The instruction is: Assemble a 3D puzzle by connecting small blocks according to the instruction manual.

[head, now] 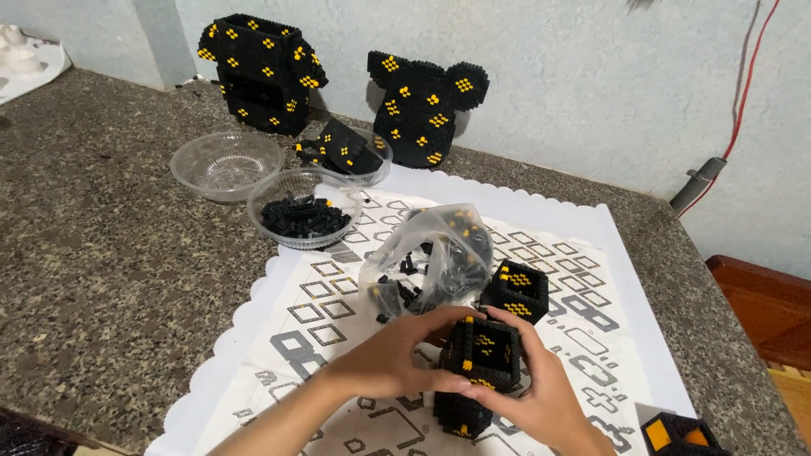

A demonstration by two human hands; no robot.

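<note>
Hands meet low over the white mat (279, 338): I see my left hand (384, 363) and right hand (541, 397) both clasped around a black-and-yellow brick block (483, 350), just below a clear bag (427, 262) of pieces on the surface (110, 253).

A: Where is there free room around the hands?

B: Left of the left hand (390, 361), the white patterned mat (279, 338) lies bare down to its scalloped edge, and beyond it is open granite counter (101, 279).

A: What blocks the way ahead?

B: Just behind both hands sits a crumpled clear bag of black bricks (427, 266), with a black-and-yellow block cube (515, 291) just beside it, close to the right hand (541, 388). Farther back, three clear bowls (226, 165) cluster together, with two tall block builds (262, 72) against the wall.
</note>
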